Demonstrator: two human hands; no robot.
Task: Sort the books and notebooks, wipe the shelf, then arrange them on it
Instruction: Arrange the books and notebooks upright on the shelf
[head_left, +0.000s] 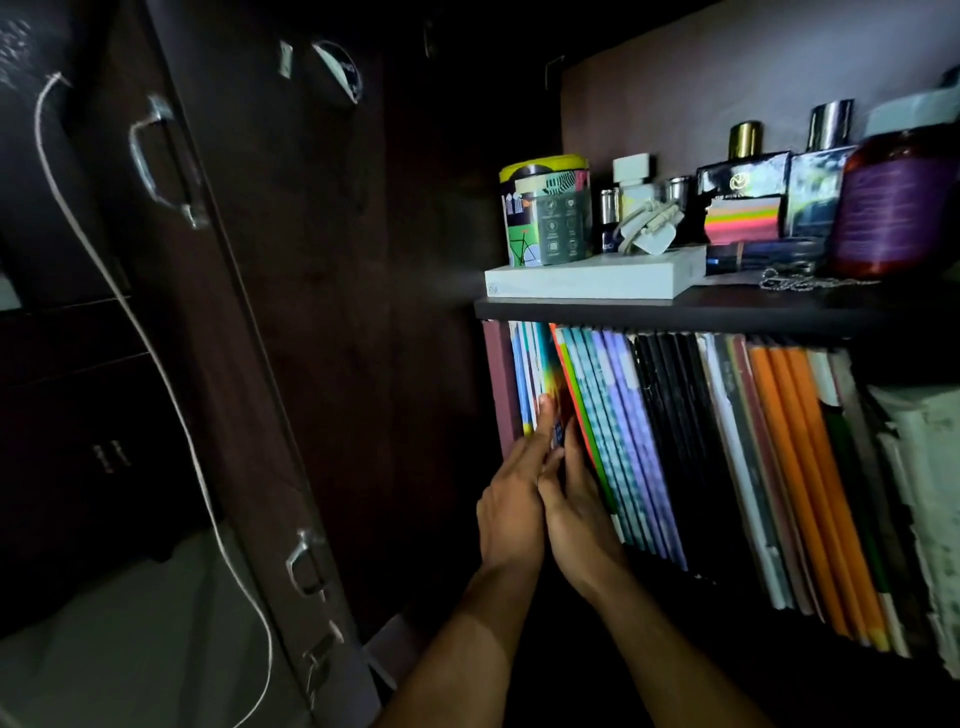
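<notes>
As both hands, L (511, 512) + R (576, 512), work flat-fingered into the leftmost books (540, 374), can't tell if anything's gripped; I'd expect the leaning row to topple.

A single head-worn, wide-angle view looks forward and down, set close to the shelf board (675, 310), which sits right of centre. It faces the row of notebooks (675, 441) below that board from slightly left, so they fan out tilted. Both forearms enter from the bottom edge. Left of the board, a dark cupboard door (249, 312) leans with the lens distortion.
</notes>
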